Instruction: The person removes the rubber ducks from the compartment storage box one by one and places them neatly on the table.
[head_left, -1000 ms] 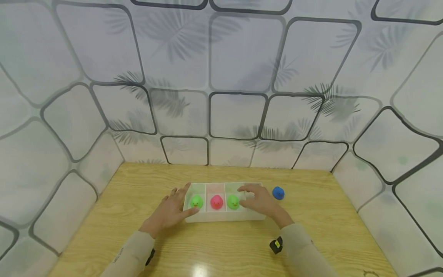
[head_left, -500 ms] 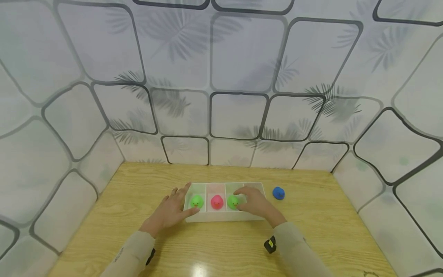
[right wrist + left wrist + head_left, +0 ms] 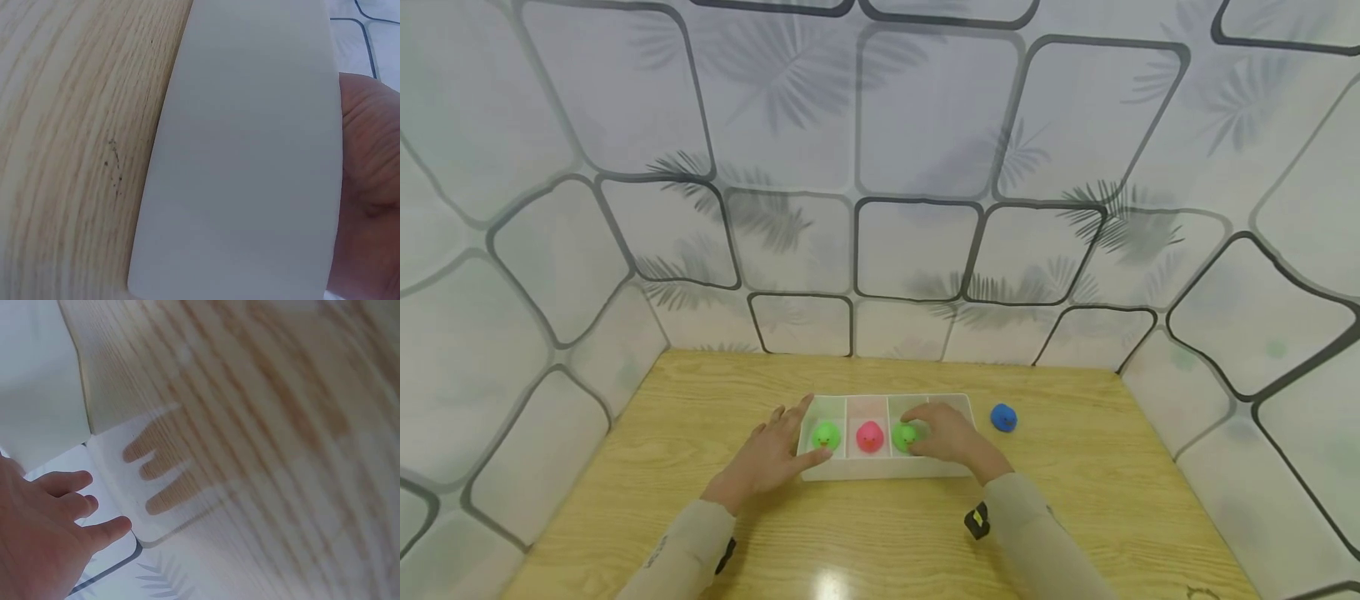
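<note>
In the head view a white divided box [image 3: 850, 469] sits on the wooden table. Its compartments hold a green rubber duck [image 3: 826, 434] at the left, a pink rubber duck [image 3: 869, 437], and another green rubber duck [image 3: 903, 437] farther right. My left hand [image 3: 765, 457] rests against the box's left end, thumb stretched along the front rim, fingers fairly straight. From the right, my right hand [image 3: 951, 435] reaches into the box; its thumb and index finger are curled round the right-hand green duck. That hand covers much of the rightmost compartment. The right wrist view shows mostly the box's wall [image 3: 244, 150].
A blue rubber duck [image 3: 1003, 417] lies on the table [image 3: 865, 533] just right of the box. Patterned walls [image 3: 917, 250] enclose the table at the back and both sides.
My right hand has moved left, and its thumb and index finger have come onto the right-hand green duck. My left hand and the box have stayed put.
</note>
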Demonstrator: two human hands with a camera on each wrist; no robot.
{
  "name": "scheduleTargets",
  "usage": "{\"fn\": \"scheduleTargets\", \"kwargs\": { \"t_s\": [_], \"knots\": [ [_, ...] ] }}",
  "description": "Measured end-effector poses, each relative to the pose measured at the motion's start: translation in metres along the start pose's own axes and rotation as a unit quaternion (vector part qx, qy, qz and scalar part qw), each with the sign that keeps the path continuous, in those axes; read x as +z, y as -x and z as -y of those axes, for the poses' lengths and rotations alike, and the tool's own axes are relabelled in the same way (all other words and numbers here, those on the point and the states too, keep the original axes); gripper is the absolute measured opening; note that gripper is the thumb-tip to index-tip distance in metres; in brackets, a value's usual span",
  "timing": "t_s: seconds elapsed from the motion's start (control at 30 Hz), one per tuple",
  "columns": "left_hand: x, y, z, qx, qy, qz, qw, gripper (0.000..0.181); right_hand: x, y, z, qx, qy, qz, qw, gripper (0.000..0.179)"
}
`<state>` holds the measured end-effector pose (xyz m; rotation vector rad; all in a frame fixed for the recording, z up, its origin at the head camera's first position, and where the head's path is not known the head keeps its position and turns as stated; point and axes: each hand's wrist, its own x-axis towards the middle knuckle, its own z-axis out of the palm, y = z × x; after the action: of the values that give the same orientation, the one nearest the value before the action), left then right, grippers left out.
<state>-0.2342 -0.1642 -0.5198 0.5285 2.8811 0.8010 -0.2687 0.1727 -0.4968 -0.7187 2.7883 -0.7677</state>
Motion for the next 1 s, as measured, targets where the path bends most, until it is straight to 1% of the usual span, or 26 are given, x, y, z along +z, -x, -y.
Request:
{"fn": "scheduleTargets", "kwargs": {
  "t_s": [0.2,0.3,0.43,0.63,0.83,1.0],
  "knots": [
    [0.0014,-0.0005,0.0009,0.002,-0.003,-0.001,1.0,0.105,0.0024,-0.0028,0.0021,0.011,0.016,0.02,0.9996,0.048],
    [0.0016,-0.0005,0.0018,0.004,-0.003,-0.004,1.0,0.105,0.0034,-0.0044,0.0026,0.015,0.017,0.023,0.9995,0.048],
    [0.0017,-0.0009,0.003,0.002,-0.003,-0.003,1.0,0.105,0.0032,-0.0064,0.003,0.011,0.017,0.021,0.9996,0.048],
    [0.0016,-0.0012,0.004,0.005,-0.008,-0.003,1.0,0.103,0.0017,-0.0064,0.0035,-0.003,0.013,0.018,0.9997,0.042],
    [0.0009,-0.0011,0.0037,0.002,-0.013,0.001,0.9999,0.104,0.0011,-0.0061,0.0053,0.002,0.01,0.019,0.9998,0.041],
    [-0.0006,-0.0017,0.0013,-0.001,-0.008,0.004,1.0,0.105,0.0014,-0.0067,0.0061,0.005,0.011,0.016,0.9998,0.038]
  ]
}}
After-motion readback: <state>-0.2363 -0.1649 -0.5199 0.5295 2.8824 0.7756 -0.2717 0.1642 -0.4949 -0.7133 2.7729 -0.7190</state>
